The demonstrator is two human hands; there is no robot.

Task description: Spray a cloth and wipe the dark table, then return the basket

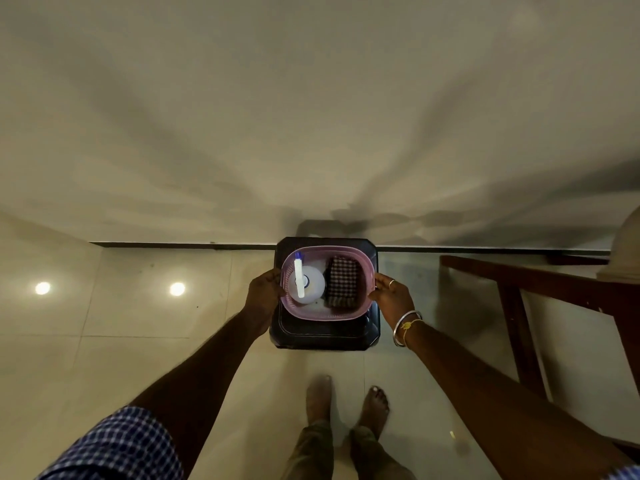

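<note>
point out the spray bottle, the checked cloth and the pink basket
spray bottle (311, 288): head view, on its round white body
checked cloth (343, 282): head view, middle of its top
pink basket (325, 315): head view, on its near wall

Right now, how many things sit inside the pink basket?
2 in the pink basket: spray bottle on the left, checked cloth on the right; anything beneath is hidden.

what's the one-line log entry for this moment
left hand: grips basket | right hand: grips basket | basket: above dark table, contact unclear | inside: spray bottle, checked cloth
</note>
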